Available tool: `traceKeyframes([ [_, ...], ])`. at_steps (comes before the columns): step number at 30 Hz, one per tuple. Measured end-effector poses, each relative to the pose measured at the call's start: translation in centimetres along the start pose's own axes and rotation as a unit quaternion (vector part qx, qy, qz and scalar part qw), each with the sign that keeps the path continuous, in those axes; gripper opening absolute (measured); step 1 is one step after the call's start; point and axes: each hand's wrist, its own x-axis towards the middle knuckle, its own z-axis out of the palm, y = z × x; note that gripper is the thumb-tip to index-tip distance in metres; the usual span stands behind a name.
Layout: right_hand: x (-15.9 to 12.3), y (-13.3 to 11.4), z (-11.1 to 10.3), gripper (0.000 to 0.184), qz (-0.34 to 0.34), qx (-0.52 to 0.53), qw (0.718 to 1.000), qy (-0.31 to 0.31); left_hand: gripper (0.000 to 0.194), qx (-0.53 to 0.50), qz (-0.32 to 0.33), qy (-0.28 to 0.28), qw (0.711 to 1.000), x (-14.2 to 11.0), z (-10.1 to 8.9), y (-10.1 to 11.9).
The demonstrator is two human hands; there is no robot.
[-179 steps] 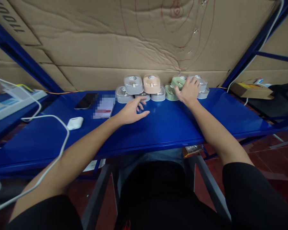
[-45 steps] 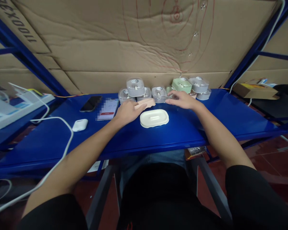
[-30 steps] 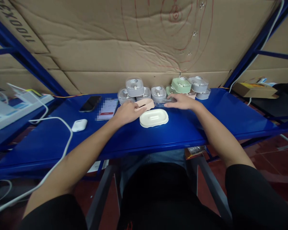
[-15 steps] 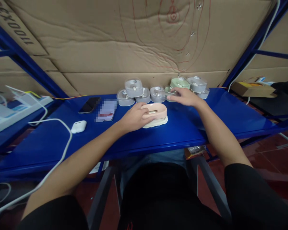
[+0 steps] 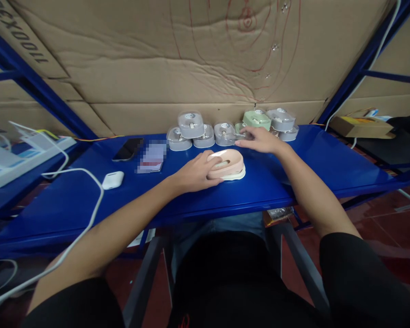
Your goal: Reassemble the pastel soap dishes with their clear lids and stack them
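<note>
My left hand [image 5: 200, 173] is closed round the left end of a pale pink oval plastic box [image 5: 237, 165]. The box has a raised rim, a slot in its middle and a cream base, and it sits low over the blue table. Farther back, my right hand [image 5: 259, 140] has its fingers bent round a see-through plastic piece [image 5: 239, 135], whose full shape is partly hidden. Just behind that hand stands a green box with a clear lid [image 5: 257, 119]. Left of the fingers is a grey clear-lidded box [image 5: 224, 135].
More grey clear-lidded boxes are stacked at the left [image 5: 190, 125] and right [image 5: 280, 119] along the cardboard wall [image 5: 140, 82]. On the left side of the blue table [image 5: 177, 207] lie a dark phone [image 5: 128, 149], a lit phone [image 5: 153, 157], a white earbud case [image 5: 113, 180] and a white cable [image 5: 97, 205].
The pink box has shifted slightly right with my left hand, whose fingers now reach farther over its top. My right hand has moved only a little, and its fingers are more bent.
</note>
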Motion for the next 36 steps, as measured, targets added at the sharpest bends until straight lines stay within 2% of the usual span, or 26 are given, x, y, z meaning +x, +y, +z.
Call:
traceKeyframes([
  [3,0.0,0.0,0.0,0.078,-0.010,0.000,1.000,0.004,0.083,-0.015,0.007,0.016,1.000,0.1,0.4,-0.4],
  [12,-0.1,-0.3,-0.2,0.076,-0.003,-0.007,1.000,0.011,0.114,-0.098,0.015,0.054,0.994,0.6,0.3,-2.2],
  [16,-0.1,-0.4,-0.3,0.075,0.004,0.000,1.000,0.012,0.113,-0.110,0.019,0.075,0.991,0.8,0.5,-2.5],
  [26,-0.1,-0.3,-0.3,0.070,-0.011,0.008,1.000,0.014,0.107,-0.124,0.026,0.054,0.990,1.0,1.1,-2.6],
  [31,-0.4,-1.1,-0.4,0.070,-0.058,0.058,0.997,0.003,0.106,-0.136,0.014,0.052,0.989,1.2,1.0,-2.6],
  [36,-1.2,-2.7,-0.7,0.073,-0.126,0.154,0.979,-0.041,0.122,-0.194,-0.025,0.053,0.979,1.2,1.4,-3.0],
])
